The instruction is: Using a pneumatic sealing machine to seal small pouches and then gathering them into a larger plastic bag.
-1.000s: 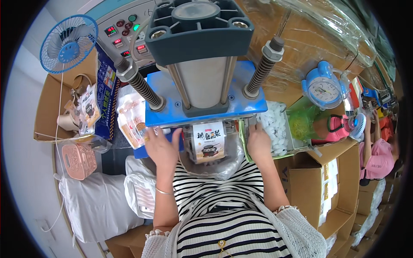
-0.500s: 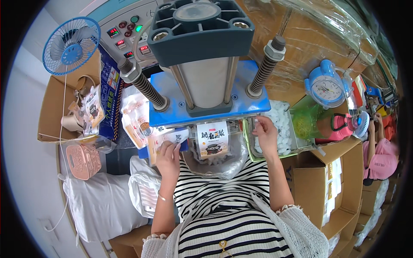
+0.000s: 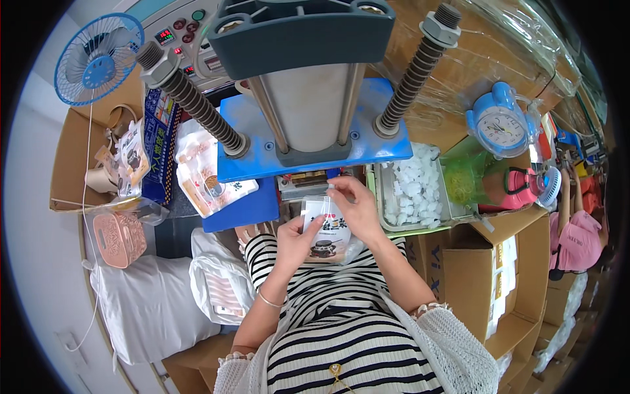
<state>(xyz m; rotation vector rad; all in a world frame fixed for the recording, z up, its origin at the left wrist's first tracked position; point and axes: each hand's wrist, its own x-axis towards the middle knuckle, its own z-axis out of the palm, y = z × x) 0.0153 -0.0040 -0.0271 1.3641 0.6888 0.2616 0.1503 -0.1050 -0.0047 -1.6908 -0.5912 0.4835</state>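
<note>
"What is being held in the middle?"

"A flat white pouch with a black pot drawn on it (image 3: 324, 248) is being held up in front of the black-and-white striped clothes (image 3: 354, 358)."

"How is it being gripped?"

"Its left side is being pinched by the left hand (image 3: 293, 243). Its top is being pinched by the right hand (image 3: 356, 209). If something tiny is also being held there, that cannot be told."

"What is being seen just past the hands?"

"Both hands are being kept near a big press with a blue metal plate (image 3: 257, 164)."

"And to the left?"

"More white and tan printed pouches (image 3: 209, 176) are being held up partly by a flat blue board (image 3: 246, 209)."

"And to the right?"

"A heap of small white pieces (image 3: 415, 190) is being held in a grey tray (image 3: 387, 194). Farther out, a round blue clock (image 3: 501, 129) is being seen."
</note>
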